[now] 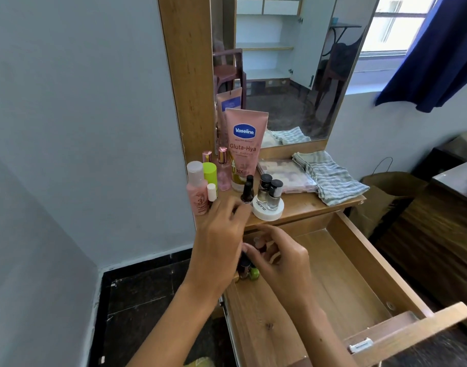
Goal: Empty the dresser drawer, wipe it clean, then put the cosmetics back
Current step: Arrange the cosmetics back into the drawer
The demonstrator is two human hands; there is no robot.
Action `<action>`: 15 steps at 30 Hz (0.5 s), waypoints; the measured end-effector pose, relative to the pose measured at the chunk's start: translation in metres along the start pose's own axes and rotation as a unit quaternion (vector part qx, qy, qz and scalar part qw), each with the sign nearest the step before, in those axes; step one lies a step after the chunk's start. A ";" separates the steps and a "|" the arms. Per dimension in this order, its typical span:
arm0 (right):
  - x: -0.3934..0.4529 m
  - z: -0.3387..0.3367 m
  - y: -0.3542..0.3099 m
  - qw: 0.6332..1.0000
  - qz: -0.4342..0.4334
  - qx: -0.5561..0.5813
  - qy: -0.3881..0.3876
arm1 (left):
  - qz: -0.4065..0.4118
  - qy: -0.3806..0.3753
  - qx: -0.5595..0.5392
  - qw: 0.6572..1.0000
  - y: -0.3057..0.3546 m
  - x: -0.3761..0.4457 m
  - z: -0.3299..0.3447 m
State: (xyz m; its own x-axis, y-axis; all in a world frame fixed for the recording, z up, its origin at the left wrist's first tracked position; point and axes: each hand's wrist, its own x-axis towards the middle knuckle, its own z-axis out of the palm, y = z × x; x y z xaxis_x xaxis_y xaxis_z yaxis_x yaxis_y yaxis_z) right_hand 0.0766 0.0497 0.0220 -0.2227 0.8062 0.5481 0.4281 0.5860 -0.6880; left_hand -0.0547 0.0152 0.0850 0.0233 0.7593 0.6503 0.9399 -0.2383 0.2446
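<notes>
Drawer (359, 263): pulled open, wooden floor mostly bare; a few small bottles (249, 271) stood in its far left corner.
Left hand (216, 242): over the drawer's far left corner at the shelf edge, fingers curled; whether it held anything could not be told.
Right hand (277, 256): in the drawer's far left corner, fingers pinching a small bottle.
Dresser top (306, 205): pink Vaseline tube (244, 144) upright on the left, nail polish bottles (269, 190) near it.
Striped cloth (330, 176): folded on the right.
</notes>
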 end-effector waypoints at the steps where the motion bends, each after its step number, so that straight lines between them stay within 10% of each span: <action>1: 0.000 0.000 -0.002 1.000 -0.013 0.007 -0.002 | 0.000 -0.002 -0.018 1.000 0.006 -0.006 -0.001; 8: -0.003 -0.008 0.003 0.998 -0.033 -0.035 0.037 | -0.028 -0.046 -0.106 0.993 0.027 -0.026 0.010; 15: -0.002 -0.009 0.029 0.952 0.249 -0.176 0.022 | -0.116 -0.018 0.011 0.993 -0.002 -0.029 0.011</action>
State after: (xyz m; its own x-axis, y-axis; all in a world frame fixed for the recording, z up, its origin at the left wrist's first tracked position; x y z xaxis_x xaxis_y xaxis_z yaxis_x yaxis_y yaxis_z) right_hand 0.0977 0.0639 0.0055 0.1185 0.9683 0.2197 0.7394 0.0617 -0.6705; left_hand -0.0534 0.0005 0.0576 -0.1823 0.8135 0.5522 0.9287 -0.0420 0.3684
